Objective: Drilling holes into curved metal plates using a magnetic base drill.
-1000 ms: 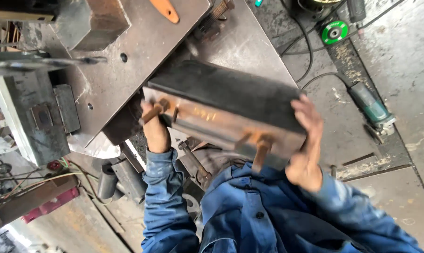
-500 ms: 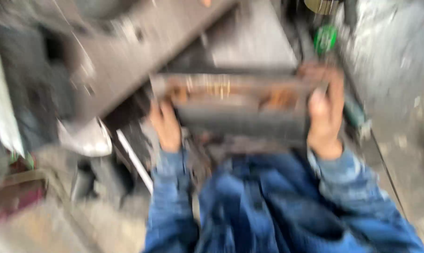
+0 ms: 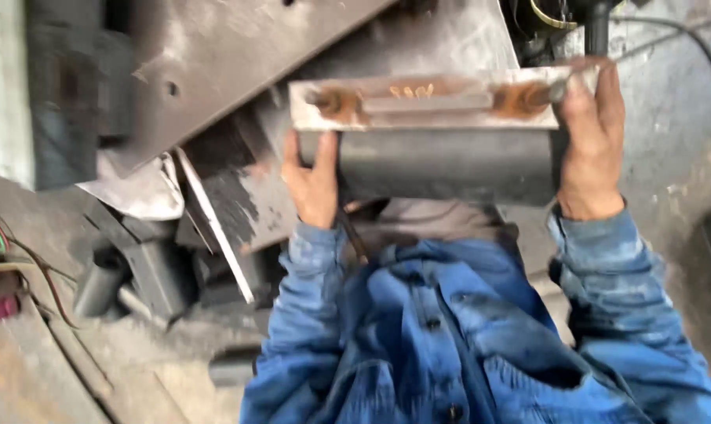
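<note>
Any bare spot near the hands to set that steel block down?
Both hands, left and right, grip the block. Bare room: the big steel plate up left, around its hole, and the grey floor right of the right hand. Crowded: the scrap pile lower left, and the cables at top.

Clothing: a blue work shirt of heavy denim-like cloth, buttoned down the front with dark buttons.
Sleeves: long, blue, reaching the wrists, the cuffs creased and smudged with pale dust.
Wear: faded patches and grey grime on both forearms and the chest.
Left hand: bare, no glove.
Right hand: bare, no glove or ring visible.
</note>
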